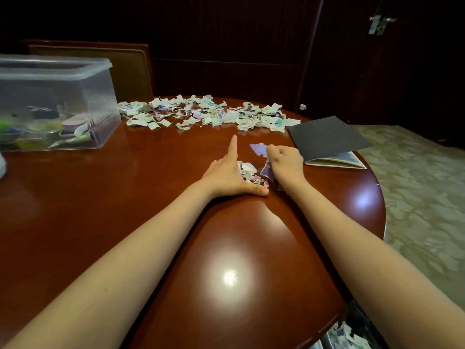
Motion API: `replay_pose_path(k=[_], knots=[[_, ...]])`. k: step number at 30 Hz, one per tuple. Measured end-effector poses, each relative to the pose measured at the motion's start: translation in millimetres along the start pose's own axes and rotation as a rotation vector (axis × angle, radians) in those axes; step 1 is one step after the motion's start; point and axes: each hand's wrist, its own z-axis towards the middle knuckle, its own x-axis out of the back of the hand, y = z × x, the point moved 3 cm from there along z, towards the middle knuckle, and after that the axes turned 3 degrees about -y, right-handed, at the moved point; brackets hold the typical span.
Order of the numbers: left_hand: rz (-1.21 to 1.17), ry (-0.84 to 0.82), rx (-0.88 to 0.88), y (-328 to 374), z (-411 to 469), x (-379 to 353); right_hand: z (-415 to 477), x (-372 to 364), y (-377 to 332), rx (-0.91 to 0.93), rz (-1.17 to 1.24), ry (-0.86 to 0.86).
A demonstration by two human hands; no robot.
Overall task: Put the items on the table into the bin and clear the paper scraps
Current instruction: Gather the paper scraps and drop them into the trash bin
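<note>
**Tabletop inventory: scraps, bin, 2 hands**

1. Table point(105, 197): glossy red-brown wood w/ a rounded edge; fills most of the frame.
2. Left hand point(231, 175): centre frame, flat on the table. Fingers are straight and apart, the thumb lies along the wood, and the palm edge is against item 4.
3. Right hand point(285, 161): right of centre, fingers curled and pinching the purple scraps point(259, 149).
4. Small pile point(247, 172): torn paper lying between the 2 hands.
5. Scattered scraps point(201, 113): a wide band across the table's far side, upper centre, well apart from the hands.
6. Bin point(55, 71): clear plastic, upper left, standing on the table. Small coloured items sit inside, too blurred to identify.
7. Booklet point(327, 137): black cover, right of frame, near the right hand, at the table edge.
8. Chair point(125, 69): behind the bin.
9. Door handle point(380, 22): upper right.
10. Carpet point(415, 177): pale pattern, right side.
11. Receptacle point(344, 333): lower right, below the table edge, partly cut off, w/ paper bits inside.
</note>
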Motion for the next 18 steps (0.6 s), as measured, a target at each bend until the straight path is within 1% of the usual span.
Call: replay_pose_path(k=[2, 6, 10, 12, 14, 18], knots=[[0.031, 0.006, 0.004, 2, 3, -2, 0, 3, 2, -0.066, 0.085, 0.070], [0.192, -0.003, 0.016, 7, 12, -9, 1, 8, 6, -0.128, 0.138, 0.170], [0.292, 0.003, 0.147, 20, 22, -18, -1, 15, 9, -0.211, 0.251, 0.257], [0.354, -0.028, 0.167, 25, 25, -25, -1, 19, 12, -0.263, 0.345, 0.320], [0.357, -0.032, 0.125, 26, 26, -27, 0, 23, 16, -0.297, 0.418, 0.370], [0.270, 0.064, -0.049, 29, 25, -24, 0, 26, 20, -0.319, 0.439, 0.394]])
